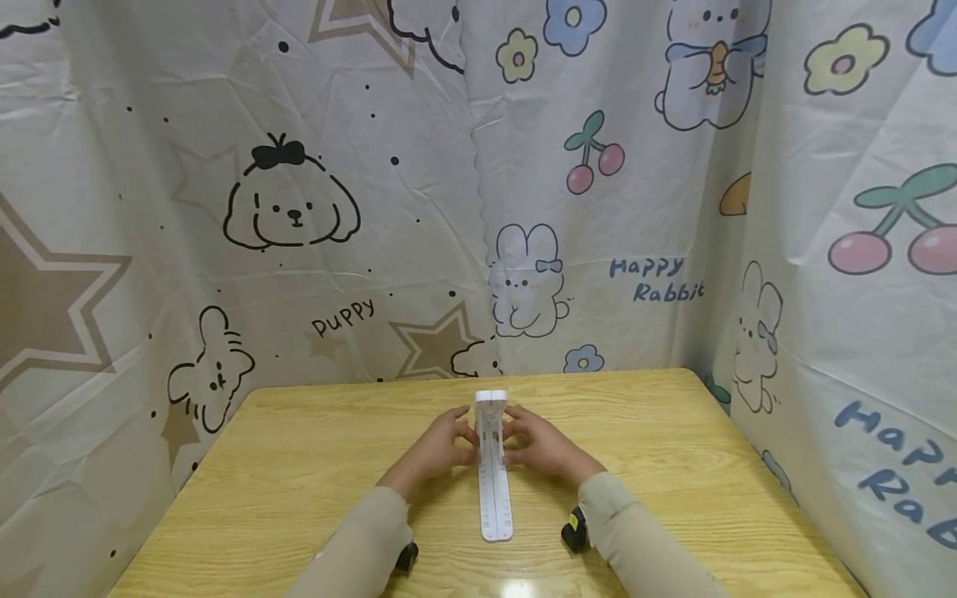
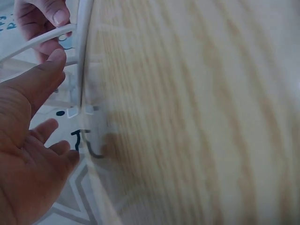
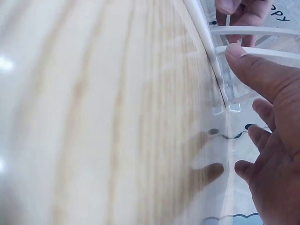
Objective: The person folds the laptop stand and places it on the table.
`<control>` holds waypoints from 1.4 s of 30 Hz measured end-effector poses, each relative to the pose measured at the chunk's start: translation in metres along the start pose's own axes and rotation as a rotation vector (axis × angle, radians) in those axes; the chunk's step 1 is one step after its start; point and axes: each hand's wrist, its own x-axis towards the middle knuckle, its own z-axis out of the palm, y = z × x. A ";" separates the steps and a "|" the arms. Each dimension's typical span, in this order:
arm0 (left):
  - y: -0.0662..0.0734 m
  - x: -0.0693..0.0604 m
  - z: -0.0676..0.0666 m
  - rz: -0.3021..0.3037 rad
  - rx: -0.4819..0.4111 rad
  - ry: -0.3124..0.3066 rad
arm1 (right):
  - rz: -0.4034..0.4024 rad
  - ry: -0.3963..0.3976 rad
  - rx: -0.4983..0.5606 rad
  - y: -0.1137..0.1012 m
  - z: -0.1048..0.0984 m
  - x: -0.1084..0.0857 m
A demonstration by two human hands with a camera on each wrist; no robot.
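Observation:
A white folding-looking piece (image 1: 495,498) with a long flat base and a raised far part rests on the table, a thin line running down its middle. At its left side is my left hand (image 1: 441,444), fingers spread and slightly bent, thumb by the raised part. My right hand (image 1: 546,448) mirrors it on the right side. The left wrist view has my left hand (image 2: 33,136) with its thumb at a white strip (image 2: 84,51). In the right wrist view, the thumb of my right hand (image 3: 276,122) meets a white bar (image 3: 262,52); the lower fingers are free. Exact fingertip contact is unclear.
The wood-grain table (image 1: 299,498) reaches back to a printed cloth (image 1: 419,208), which also hangs along both sides. Black wrist-worn devices show at the left sleeve (image 1: 355,540) and right sleeve (image 1: 635,531), low over the table.

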 end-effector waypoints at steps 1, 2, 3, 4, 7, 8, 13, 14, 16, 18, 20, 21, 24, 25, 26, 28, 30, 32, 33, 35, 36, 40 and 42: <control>-0.001 0.001 0.001 0.007 0.008 -0.006 | -0.003 -0.005 -0.001 0.000 0.000 0.001; -0.002 0.001 0.002 0.021 0.015 -0.010 | -0.007 -0.012 -0.006 0.000 0.000 0.001; -0.004 0.002 0.003 0.027 0.022 -0.014 | -0.012 -0.020 -0.015 0.001 0.000 0.002; -0.005 0.003 0.003 0.037 0.033 -0.016 | -0.016 -0.026 -0.019 0.001 0.000 0.003; -0.007 0.005 0.005 0.038 0.052 -0.028 | -0.026 -0.048 -0.035 0.001 0.000 0.004; -0.007 0.005 0.005 0.038 0.049 -0.029 | -0.023 -0.054 -0.036 0.001 0.000 0.005; -0.006 0.009 0.004 0.040 0.027 -0.033 | 0.005 -0.080 -0.011 0.001 0.001 0.007; -0.006 0.009 0.004 0.041 0.025 -0.032 | 0.004 -0.082 -0.009 0.001 0.001 0.008; -0.006 0.011 0.004 0.035 0.028 -0.029 | -0.003 -0.085 -0.011 0.001 0.001 0.009; -0.005 0.011 0.005 0.025 0.031 -0.028 | -0.016 -0.085 -0.016 0.001 0.001 0.010; -0.004 0.011 0.005 0.022 0.029 -0.028 | -0.019 -0.087 -0.009 0.001 0.001 0.010; -0.003 0.011 0.005 0.018 0.027 -0.028 | -0.020 -0.090 -0.008 0.001 0.001 0.010; -0.003 0.010 0.005 0.009 0.026 -0.025 | -0.029 -0.093 -0.007 0.001 0.001 0.010; -0.003 0.010 0.005 0.006 0.027 -0.025 | -0.031 -0.093 -0.009 0.001 0.002 0.010; -0.003 0.010 0.005 0.003 0.026 -0.025 | -0.035 -0.091 -0.013 0.001 0.002 0.010; -0.004 0.011 0.005 0.005 0.023 -0.024 | -0.035 -0.081 -0.015 0.001 0.002 0.011; -0.005 0.011 0.006 0.015 0.022 -0.026 | -0.034 -0.061 -0.016 0.001 0.003 0.011; -0.007 0.012 0.008 0.027 0.020 -0.025 | -0.017 -0.038 -0.015 0.002 0.003 0.012; -0.007 0.013 0.008 0.038 0.028 -0.021 | -0.010 -0.027 -0.015 0.003 0.004 0.012; -0.009 0.015 0.010 0.052 0.048 -0.010 | 0.005 -0.001 -0.003 0.004 0.005 0.013; -0.009 0.016 0.010 0.058 0.057 -0.001 | 0.014 0.010 0.006 0.004 0.006 0.014; -0.009 0.020 0.013 0.089 0.080 0.043 | 0.042 0.055 0.042 0.004 0.006 0.016; -0.007 0.021 0.013 0.090 0.078 0.062 | 0.050 0.074 0.035 0.004 0.007 0.017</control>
